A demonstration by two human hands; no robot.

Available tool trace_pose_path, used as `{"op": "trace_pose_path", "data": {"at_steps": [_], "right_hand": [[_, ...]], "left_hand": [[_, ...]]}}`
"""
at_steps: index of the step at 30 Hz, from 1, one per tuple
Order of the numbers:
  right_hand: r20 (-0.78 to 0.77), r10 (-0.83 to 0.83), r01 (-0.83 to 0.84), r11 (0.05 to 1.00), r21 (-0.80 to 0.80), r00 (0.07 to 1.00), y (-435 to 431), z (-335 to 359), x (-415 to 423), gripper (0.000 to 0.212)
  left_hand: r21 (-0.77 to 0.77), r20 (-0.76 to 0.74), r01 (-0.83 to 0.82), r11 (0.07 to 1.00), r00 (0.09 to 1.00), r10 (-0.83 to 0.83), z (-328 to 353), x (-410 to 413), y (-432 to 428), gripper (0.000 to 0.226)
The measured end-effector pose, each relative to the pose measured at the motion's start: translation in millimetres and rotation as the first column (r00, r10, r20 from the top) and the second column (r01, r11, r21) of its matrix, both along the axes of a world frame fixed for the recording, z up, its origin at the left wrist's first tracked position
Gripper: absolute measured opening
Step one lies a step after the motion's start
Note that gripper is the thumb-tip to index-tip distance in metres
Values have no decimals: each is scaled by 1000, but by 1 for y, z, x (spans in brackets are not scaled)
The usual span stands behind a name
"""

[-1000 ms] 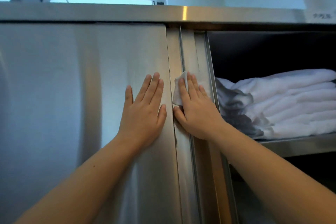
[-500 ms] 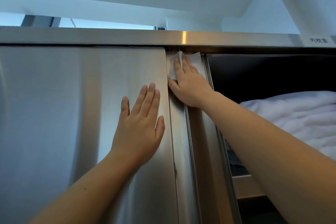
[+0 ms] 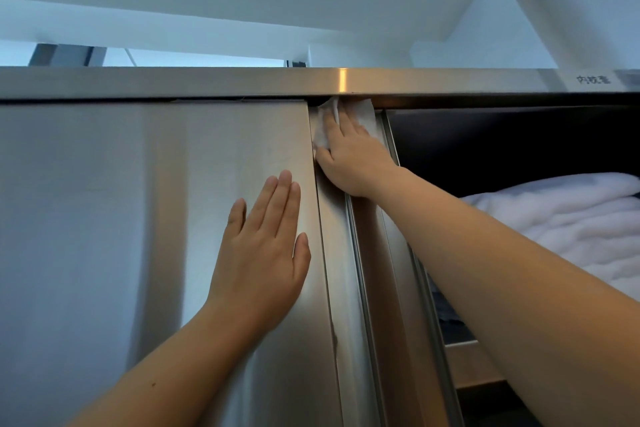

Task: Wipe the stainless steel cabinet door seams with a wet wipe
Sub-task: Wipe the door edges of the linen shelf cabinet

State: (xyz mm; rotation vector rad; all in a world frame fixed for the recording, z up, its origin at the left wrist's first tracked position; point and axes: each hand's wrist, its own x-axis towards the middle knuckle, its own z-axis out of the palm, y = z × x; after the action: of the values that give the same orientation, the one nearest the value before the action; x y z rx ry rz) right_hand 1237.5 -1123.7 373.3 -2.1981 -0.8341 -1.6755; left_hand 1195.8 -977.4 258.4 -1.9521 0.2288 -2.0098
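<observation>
- Hands: left hand (image 3: 263, 246) flat on closed cabinet door (image 3: 138, 218), fingers straight and together, gripping nothing; judged a brace.
- Right hand (image 3: 349, 156): fingers straight, pressing wet wipe (image 3: 365, 114) against upper end of vertical door seam (image 3: 341, 288), just under top rail (image 3: 207, 83); nothing curled round it.
- Wet wipe: white, crumpled, partly under right fingers; upper edge touching or tucked beneath rail, cannot tell which.
- Risk, slippage: wipe held by flat pressure alone; likely to slide out or drop on any easing of pressure during a downward stroke.
- Risk, snagging: loose corner apt to catch in gap below rail or in seam groove; tearing possible from a hard pull.
- Risk, missed recess: flat fingers likely to ride over groove rather than into it.
- Risk, pinch: right fingers beside door edge; any sliding of door under left-hand push apt to trap them.
- Risk, drips: moisture possibly reaching folded white cloths (image 3: 571, 218) in open compartment beside seam.
- Hidden: portion of wipe and seam under right hand; cleanliness unreadable on reflective steel.
- Cut off: lower seam, both elbows, right part of compartment.
- Hard to make out: small label (image 3: 593, 80) on rail, characters illegible; compartment interior dark.
</observation>
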Motion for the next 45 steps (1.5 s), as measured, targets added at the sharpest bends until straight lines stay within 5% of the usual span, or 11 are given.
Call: {"op": "trace_pose_path", "data": {"at_steps": [19,45], "right_hand": [[16,43,-43,999,14,999,2,-119,3,63],[-172,140,-141,990,5,975,-3,-274,-19,60]], "left_hand": [[32,-37,-9,999,999,10,-68,3,-14,57],[5,-220,44,999,975,-42,-149,-4,-13,58]]}}
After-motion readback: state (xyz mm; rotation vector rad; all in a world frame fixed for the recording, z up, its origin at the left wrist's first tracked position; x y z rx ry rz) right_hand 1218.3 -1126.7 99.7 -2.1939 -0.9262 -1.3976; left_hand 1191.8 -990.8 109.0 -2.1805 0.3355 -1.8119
